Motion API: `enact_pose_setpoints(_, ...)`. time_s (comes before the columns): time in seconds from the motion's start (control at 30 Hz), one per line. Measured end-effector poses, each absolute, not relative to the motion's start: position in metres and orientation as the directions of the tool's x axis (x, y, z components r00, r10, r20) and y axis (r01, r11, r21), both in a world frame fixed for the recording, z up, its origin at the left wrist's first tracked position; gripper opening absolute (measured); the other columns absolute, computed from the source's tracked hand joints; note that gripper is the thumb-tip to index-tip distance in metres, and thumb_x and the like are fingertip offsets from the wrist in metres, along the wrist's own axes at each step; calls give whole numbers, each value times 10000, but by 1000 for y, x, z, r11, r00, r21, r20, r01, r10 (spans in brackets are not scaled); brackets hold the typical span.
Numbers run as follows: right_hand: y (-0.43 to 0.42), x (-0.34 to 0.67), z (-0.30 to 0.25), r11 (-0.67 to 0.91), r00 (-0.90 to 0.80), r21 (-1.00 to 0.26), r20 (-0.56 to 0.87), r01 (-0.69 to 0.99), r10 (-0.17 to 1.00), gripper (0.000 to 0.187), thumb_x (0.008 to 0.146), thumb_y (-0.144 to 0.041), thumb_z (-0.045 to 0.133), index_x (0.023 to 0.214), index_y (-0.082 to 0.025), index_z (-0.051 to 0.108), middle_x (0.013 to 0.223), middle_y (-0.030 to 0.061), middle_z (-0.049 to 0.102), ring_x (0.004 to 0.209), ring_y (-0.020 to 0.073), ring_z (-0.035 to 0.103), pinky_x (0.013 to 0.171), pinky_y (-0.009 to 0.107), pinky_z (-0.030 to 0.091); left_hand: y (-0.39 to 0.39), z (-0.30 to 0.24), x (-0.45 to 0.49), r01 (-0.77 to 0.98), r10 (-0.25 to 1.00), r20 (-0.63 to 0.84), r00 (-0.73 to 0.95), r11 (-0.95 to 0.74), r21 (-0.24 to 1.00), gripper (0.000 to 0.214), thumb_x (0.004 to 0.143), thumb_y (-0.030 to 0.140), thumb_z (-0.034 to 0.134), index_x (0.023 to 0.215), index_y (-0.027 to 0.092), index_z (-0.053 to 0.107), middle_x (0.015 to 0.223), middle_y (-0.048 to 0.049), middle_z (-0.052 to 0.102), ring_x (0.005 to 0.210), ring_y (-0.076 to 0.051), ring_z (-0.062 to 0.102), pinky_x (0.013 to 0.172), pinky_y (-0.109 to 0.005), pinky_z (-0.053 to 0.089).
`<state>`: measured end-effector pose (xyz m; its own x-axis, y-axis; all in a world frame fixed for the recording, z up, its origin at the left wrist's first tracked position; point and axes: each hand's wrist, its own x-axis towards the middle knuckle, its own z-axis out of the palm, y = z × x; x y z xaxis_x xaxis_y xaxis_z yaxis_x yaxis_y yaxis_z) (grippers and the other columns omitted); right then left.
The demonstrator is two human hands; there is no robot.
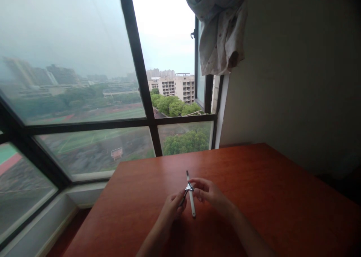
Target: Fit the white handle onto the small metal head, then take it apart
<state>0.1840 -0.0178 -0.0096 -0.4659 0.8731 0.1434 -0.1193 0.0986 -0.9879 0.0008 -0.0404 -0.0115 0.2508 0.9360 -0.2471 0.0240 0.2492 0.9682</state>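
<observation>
Both my hands are over the middle of a reddish-brown wooden table (254, 174). My right hand (207, 192) pinches a slim white pen (191, 196), which points away from me with its tip near the far end. My left hand (172, 207) has its fingers closed on a small dark and metallic piece (186, 193), perhaps the pen's cap or clip, right beside the pen. The two hands nearly touch.
A large dark-framed window (141, 80) runs along the table's far and left side, with buildings and trees outside. A bunched patterned curtain (220, 31) hangs at the top. A plain wall (296, 80) stands to the right. The floor shows at the lower left.
</observation>
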Motion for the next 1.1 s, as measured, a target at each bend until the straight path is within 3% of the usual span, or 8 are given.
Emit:
enact_pose_setpoints(0.37,-23,184,-2,110,-451,-980,175,-166,875,465,702,-426,763,1073,-172,648,790,6,608,693,121,547,647,248,428,-50,1,2,-16,919,-289,270,304,953,633,658,783,507,446,194,411,328,82,285,311,-44,190,374,-235,77)
enact_pose_setpoints(0.63,-23,184,-1,157,-431,-978,200,-133,880,445,702,-421,760,1056,-166,670,746,-7,584,656,111,516,613,237,406,-46,-4,1,-12,922,-288,257,301,953,647,603,806,531,424,194,417,308,85,269,294,-42,201,372,-237,79)
enact_pose_setpoints(0.87,-26,188,2,97,-439,-987,143,-127,887,437,686,-402,774,1047,-176,677,751,-11,564,657,107,507,606,231,403,-45,-8,0,-3,924,-263,277,275,961,645,635,781,533,400,198,389,307,83,261,284,-41,206,363,-234,94)
enact_pose_setpoints(1.1,-20,198,7,140,-392,-990,116,35,913,439,696,-398,748,1062,-166,672,746,-10,579,656,116,523,602,228,414,-39,-17,-3,-85,920,-307,242,335,938,637,623,800,514,441,198,418,311,84,285,280,-43,205,345,-220,107)
